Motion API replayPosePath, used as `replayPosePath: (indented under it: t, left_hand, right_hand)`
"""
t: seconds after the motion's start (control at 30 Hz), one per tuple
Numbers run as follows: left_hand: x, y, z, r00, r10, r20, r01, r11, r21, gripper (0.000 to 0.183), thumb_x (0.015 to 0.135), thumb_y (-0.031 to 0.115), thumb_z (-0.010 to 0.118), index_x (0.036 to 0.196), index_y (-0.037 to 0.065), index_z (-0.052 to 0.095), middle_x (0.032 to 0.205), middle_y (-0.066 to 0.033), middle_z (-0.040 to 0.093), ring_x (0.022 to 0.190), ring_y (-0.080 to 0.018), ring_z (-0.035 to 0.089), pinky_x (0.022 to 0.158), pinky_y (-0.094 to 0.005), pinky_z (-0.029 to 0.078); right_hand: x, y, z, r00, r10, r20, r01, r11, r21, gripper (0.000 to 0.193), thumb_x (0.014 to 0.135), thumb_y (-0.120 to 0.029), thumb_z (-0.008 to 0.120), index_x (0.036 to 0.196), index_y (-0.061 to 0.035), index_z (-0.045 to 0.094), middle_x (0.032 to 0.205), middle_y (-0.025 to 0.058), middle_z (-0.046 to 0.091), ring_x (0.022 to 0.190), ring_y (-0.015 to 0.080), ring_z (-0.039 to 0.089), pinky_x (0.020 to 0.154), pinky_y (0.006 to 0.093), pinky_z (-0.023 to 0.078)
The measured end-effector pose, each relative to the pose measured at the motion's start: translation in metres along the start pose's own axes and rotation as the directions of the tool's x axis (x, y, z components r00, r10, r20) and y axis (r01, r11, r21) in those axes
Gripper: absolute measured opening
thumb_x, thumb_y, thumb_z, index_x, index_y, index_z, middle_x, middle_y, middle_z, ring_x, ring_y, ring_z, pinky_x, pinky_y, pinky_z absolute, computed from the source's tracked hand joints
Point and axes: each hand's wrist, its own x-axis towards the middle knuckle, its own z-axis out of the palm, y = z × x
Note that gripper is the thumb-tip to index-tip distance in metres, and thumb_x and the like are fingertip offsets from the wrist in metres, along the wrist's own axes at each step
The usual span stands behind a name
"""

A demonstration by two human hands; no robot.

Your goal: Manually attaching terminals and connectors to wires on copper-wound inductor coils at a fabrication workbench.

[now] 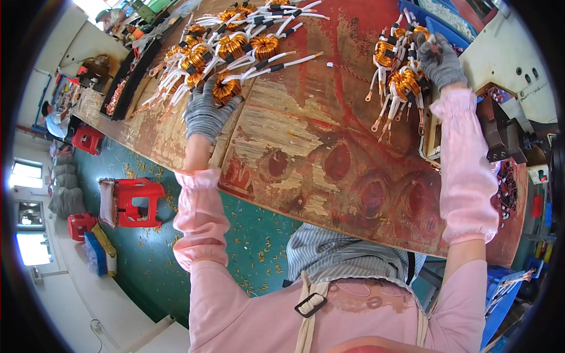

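Observation:
In the head view my left hand (207,115), in a grey striped glove, grips the near edge of a copper-wound ring coil (226,90). That coil lies at the front of a spread-out pile of similar coils (231,46) with white-sleeved leads, black bands and lug ends. My right hand (441,63), gloved the same way, is closed above a smaller coil group at the right. Something small and dark shows at its fingertips; its kind is unclear. Below and left of that hand lie a coil (405,83) and another coil (384,53), their lugged leads pointing toward me.
The worn wooden table (276,147) has peeling red paint. A twisted red lead with a white plug (347,69) lies between the coil groups. Blue bins (438,29) and a dark metal fixture (500,132) stand right. Red stools (138,203) and a co-worker (57,122) are left.

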Motion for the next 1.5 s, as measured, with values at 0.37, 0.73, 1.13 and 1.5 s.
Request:
replayPosePath:
  t: [0.37, 0.73, 1.13, 1.5]
  left_hand:
    - [0.007, 0.036, -0.011, 0.941, -0.242, 0.235, 0.215, 0.967, 0.136, 0.082, 0.059, 0.049, 0.066, 0.124, 0.014, 0.031, 0.113, -0.0178, 0.045, 0.098, -0.0326, 0.049, 0.079, -0.0386, 0.041]
    - [-0.085, 0.046, -0.047, 0.946, -0.135, 0.296, 0.207, -0.454, -0.867, 0.069, 0.069, 0.046, 0.060, 0.115, 0.000, 0.038, 0.104, -0.0155, 0.050, 0.087, -0.0241, 0.054, 0.077, -0.0371, 0.045]
    - [-0.152, 0.207, -0.021, 0.985, 0.159, 0.073, 0.170, -0.771, -0.614, 0.079, 0.061, 0.020, 0.069, 0.125, 0.006, 0.025, 0.116, -0.0138, 0.042, 0.099, -0.0258, 0.047, 0.087, -0.0409, 0.037]
    - [-0.181, 0.246, 0.028, 0.992, -0.091, -0.082, -0.116, -0.478, -0.871, 0.075, 0.067, 0.042, 0.063, 0.125, 0.010, 0.029, 0.122, -0.0112, 0.038, 0.103, -0.0249, 0.046, 0.086, -0.0400, 0.040]
  right_hand:
    - [-0.175, 0.053, 0.007, 0.950, 0.237, 0.203, -0.070, 0.795, -0.602, 0.021, 0.083, -0.021, 0.049, 0.094, -0.0047, 0.055, 0.070, 0.0026, 0.058, 0.058, 0.0096, 0.056, 0.046, 0.0179, 0.044]
    - [-0.256, 0.027, -0.029, 0.882, 0.396, 0.254, 0.008, 0.527, -0.850, 0.021, 0.083, -0.023, 0.048, 0.089, -0.0035, 0.054, 0.070, 0.0024, 0.056, 0.059, 0.0059, 0.052, 0.050, 0.0176, 0.040]
    - [-0.289, 0.019, -0.034, 0.831, 0.109, 0.545, 0.556, -0.184, -0.811, 0.028, 0.078, -0.025, 0.052, 0.097, -0.0052, 0.054, 0.087, 0.0139, 0.056, 0.078, 0.0260, 0.055, 0.064, 0.0320, 0.045]
    - [-0.346, -0.038, -0.126, 0.675, -0.045, 0.736, 0.594, -0.559, -0.579, 0.017, 0.072, -0.025, 0.051, 0.065, -0.0094, 0.050, 0.051, 0.0064, 0.047, 0.046, 0.0214, 0.051, 0.039, 0.0324, 0.038]
